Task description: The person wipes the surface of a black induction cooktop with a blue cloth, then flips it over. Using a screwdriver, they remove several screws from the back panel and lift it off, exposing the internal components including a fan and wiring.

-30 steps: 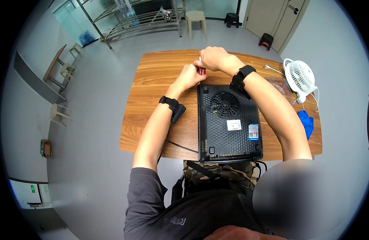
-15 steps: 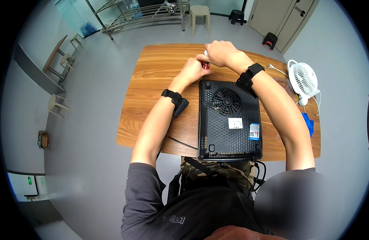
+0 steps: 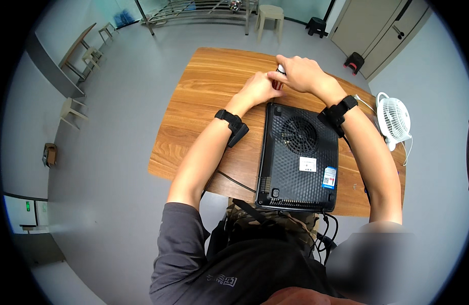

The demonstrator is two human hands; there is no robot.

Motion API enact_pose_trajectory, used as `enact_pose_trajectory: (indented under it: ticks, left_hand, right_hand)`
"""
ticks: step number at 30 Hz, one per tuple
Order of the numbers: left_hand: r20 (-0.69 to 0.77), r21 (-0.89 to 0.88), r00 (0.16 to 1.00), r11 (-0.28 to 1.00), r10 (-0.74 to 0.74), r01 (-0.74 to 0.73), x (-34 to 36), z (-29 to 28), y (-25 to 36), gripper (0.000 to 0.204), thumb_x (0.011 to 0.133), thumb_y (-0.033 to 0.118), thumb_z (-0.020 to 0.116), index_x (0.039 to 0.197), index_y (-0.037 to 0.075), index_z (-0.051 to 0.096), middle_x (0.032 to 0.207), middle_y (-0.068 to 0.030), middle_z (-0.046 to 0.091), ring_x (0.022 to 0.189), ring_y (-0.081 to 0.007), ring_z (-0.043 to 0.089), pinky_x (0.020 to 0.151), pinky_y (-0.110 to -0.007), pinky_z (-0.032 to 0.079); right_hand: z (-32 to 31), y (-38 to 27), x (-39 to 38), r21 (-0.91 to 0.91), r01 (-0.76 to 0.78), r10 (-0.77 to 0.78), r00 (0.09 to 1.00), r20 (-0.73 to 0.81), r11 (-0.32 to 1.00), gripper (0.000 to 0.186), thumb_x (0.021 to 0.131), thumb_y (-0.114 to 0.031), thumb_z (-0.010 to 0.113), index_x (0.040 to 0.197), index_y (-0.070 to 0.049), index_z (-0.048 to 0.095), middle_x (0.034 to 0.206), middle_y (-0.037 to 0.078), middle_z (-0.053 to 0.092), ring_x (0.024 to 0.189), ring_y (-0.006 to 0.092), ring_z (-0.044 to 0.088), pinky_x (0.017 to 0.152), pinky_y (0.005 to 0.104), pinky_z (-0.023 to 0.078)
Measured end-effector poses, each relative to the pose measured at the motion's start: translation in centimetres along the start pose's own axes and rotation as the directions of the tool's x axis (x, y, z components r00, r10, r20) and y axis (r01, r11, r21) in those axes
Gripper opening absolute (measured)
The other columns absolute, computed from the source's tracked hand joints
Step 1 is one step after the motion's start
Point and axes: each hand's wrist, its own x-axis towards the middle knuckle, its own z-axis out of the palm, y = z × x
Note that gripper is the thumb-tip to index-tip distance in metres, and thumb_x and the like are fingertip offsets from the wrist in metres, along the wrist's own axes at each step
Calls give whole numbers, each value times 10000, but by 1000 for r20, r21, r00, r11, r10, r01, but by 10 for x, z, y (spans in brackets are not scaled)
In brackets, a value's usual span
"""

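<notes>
Past the far edge of an upside-down induction cooker (image 3: 290, 178), my two hands meet around a small red container with a white top (image 3: 281, 68). My left hand (image 3: 259, 88) is closed around its lower, red part. My right hand (image 3: 304, 73) grips it at the white top, fingers bent over it. Most of the container is hidden by my fingers, so its exact kind cannot be told. The cooker is black and textured, with a round fan grille, rubber feet and two stickers on its upturned underside.
Everything rests on a wooden table (image 3: 194, 101). A white fan (image 3: 393, 119) with a cord stands at the right edge. A black cable (image 3: 237, 180) runs left of the cooker. Stools (image 3: 270, 18) and a metal rack (image 3: 199, 12) stand beyond.
The view has shifted, so the table and hands sit differently in it. Both hands still hold the red container, and more of its white top shows beside the right hand.
</notes>
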Motion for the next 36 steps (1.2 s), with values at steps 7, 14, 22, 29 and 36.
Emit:
enact_pose_trajectory:
  ticks: [7, 14, 22, 29, 36]
  left_hand:
    - [66, 140, 998, 990, 24, -33, 2, -5, 7, 421, 795, 430, 837, 971, 66, 722, 905, -187, 742, 883, -394, 703, 781, -464, 552]
    - [-103, -25, 990, 995, 91, -94, 3, 10, -7, 339, 806, 336, 843, 958, 59, 720, 865, -171, 731, 842, -382, 698, 775, -448, 546]
    - [98, 87, 995, 996, -17, 8, -6, -17, 13, 285, 789, 279, 837, 865, 53, 680, 818, -138, 725, 817, -351, 692, 759, -429, 541]
    - [-18, 28, 997, 997, 70, -70, -6, -5, -6, 349, 770, 318, 846, 932, 35, 721, 841, -166, 730, 841, -359, 701, 791, -435, 551]
    - [-23, 141, 1000, 990, 10, -6, -14, -11, 13, 385, 777, 327, 844, 1001, 37, 728, 889, -187, 738, 871, -384, 708, 799, -449, 555]
  right_hand:
    - [7, 18, 0, 57, 158, -154, 985, -71, 986, 465, 1017, -488, 543, 1152, -55, 643, 934, 210, 748, 918, 410, 718, 828, 510, 557]
    - [-10, -6, 4, -100, -117, 124, 989, 75, 988, 434, 1001, -432, 584, 1273, -96, 624, 1061, 223, 734, 1029, 383, 705, 888, 491, 556]
    - [2, 13, 6, 78, 70, -75, 995, 69, 995, 449, 1002, -417, 586, 1330, -111, 601, 1205, 222, 670, 1100, 396, 672, 923, 479, 549]
    - [15, 1, 1, 126, 82, -57, 979, -195, 989, 488, 975, -478, 624, 1235, -66, 641, 1148, 239, 667, 1023, 404, 681, 888, 467, 557]
    - [16, 4, 10, 51, -94, 100, 987, -124, 994, 495, 932, -470, 671, 1037, 13, 696, 867, 252, 724, 879, 461, 707, 777, 518, 571]
